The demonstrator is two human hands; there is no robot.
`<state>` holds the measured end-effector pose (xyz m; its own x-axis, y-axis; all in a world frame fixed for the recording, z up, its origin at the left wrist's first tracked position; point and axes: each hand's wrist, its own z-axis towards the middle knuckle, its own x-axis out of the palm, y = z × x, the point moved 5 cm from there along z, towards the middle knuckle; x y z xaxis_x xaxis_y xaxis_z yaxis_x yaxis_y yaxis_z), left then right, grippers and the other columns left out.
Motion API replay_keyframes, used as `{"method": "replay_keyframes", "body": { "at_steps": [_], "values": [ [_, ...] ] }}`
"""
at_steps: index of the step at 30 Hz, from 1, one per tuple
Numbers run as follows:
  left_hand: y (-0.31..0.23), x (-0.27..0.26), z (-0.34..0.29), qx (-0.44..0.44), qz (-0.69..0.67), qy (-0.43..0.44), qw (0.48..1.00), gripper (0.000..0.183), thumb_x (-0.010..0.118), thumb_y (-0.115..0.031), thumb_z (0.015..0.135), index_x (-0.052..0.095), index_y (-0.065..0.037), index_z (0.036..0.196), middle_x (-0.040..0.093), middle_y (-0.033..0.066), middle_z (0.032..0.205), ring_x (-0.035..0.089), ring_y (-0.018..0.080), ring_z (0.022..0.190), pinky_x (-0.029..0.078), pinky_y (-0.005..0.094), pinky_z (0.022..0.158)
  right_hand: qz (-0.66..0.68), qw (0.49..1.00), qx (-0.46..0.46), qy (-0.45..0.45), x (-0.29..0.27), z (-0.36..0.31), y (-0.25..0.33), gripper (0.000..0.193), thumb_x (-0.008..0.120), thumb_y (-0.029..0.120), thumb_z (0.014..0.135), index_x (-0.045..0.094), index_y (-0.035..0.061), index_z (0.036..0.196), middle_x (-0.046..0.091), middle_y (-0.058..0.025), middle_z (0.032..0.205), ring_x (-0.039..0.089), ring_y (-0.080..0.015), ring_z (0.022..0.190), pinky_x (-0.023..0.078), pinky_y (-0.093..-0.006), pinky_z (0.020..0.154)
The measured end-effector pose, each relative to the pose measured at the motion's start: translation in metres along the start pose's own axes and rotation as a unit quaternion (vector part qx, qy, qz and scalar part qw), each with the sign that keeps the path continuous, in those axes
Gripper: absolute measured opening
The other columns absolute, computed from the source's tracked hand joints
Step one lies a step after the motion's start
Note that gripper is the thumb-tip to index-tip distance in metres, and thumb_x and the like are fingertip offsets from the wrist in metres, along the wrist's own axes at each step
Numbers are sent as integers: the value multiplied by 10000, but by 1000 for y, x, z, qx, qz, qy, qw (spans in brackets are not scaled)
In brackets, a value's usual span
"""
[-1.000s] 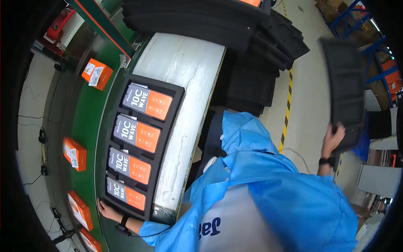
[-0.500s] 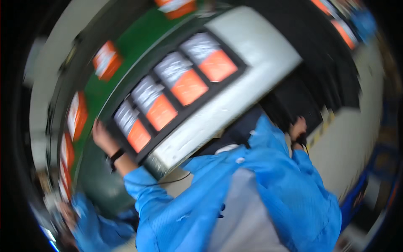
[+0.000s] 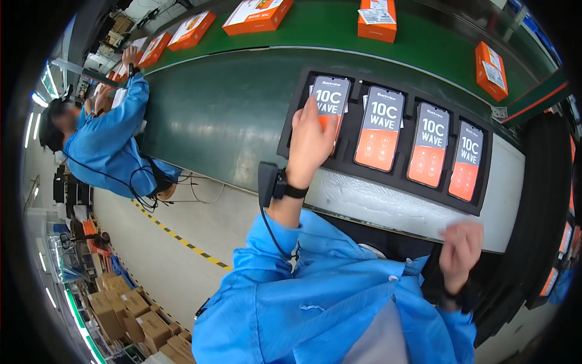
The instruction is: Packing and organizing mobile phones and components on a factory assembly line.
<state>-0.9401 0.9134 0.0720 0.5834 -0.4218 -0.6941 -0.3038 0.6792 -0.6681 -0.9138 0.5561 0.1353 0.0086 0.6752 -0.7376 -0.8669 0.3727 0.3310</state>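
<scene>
Tray: we see a black tray (image 3: 291, 130) on the desk (image 3: 388, 203), holding four grey-and-orange phones.
Left hand: our left hand (image 3: 310, 141) lies flat and open on the leftmost phone (image 3: 331, 96).
Right hand: our right hand (image 3: 461, 247) is blurred; we cannot tell its grip.
Boxes: five orange boxes (image 3: 491, 68) sit on the green belt (image 3: 315, 27).
Co-worker: a blue-sleeved person (image 3: 112, 142) stands far left.

Premises: an electronics assembly or packing line in a factory. A green conveyor belt (image 3: 339, 27) carries orange boxes (image 3: 257, 13) spaced along its length. Beside it, a black tray (image 3: 388, 136) holds four phones (image 3: 380, 134) in moulded slots. Workers wear blue smocks (image 3: 109, 145); a second person (image 3: 100, 142) is stationed further down the belt. Yellow-black hazard tape (image 3: 182, 239) marks the concrete floor. Cartons (image 3: 130, 321) are stacked at the aisle edge.
</scene>
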Motion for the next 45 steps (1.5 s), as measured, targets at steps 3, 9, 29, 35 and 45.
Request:
{"method": "replay_keyframes", "body": {
  "at_steps": [3, 9, 29, 35, 45],
  "values": [
    [6, 2, 20, 5, -3, -3, 1000, 572, 565, -190, 933, 387, 122, 1378, 588, 275, 1237, 577, 357, 1137, 455, 399, 956, 80, 992, -71, -69, 34, 108, 7, 181, 609, -100, 702, 648, 41, 810, 628, -101, 848, 594, -294, 808, 469, -373, 743],
    [23, 7, 30, -194, -474, 63, 857, 488, 493, -152, 1002, 380, 122, 1390, 642, 143, 1146, 637, 144, 978, 519, 261, 827, 349, 928, 98, -83, 130, 227, -46, 147, 531, -42, 812, 665, 13, 836, 633, -32, 814, 560, -100, 723, 443, -242, 679],
    [139, -140, 311, -36, -187, -130, 973, 358, 544, -206, 984, 620, 93, 1165, 683, 88, 1028, 634, 132, 883, 497, 259, 801, -78, 977, -32, 194, 254, 232, 12, 564, 803, 316, 691, 578, 16, 1112, 563, -84, 945, 503, -238, 1006, 367, -346, 916],
    [202, -101, 457, -96, -217, -145, 961, 286, 550, -169, 974, 654, 65, 1101, 697, 138, 1007, 675, 213, 868, 542, 334, 777, 6, 979, 3, 202, 249, 228, 6, 566, 833, 271, 625, 564, 24, 1058, 534, -98, 1042, 495, -255, 1044, 370, -377, 959],
    [222, -35, 490, -141, -153, -141, 968, 270, 640, -216, 876, 734, 11, 987, 730, 129, 934, 691, 235, 822, 541, 341, 750, -8, 974, 30, 224, 248, 229, 0, 249, 615, 85, 746, 568, 40, 986, 533, -99, 958, 510, -228, 955, 388, -337, 888]
  ]
}}
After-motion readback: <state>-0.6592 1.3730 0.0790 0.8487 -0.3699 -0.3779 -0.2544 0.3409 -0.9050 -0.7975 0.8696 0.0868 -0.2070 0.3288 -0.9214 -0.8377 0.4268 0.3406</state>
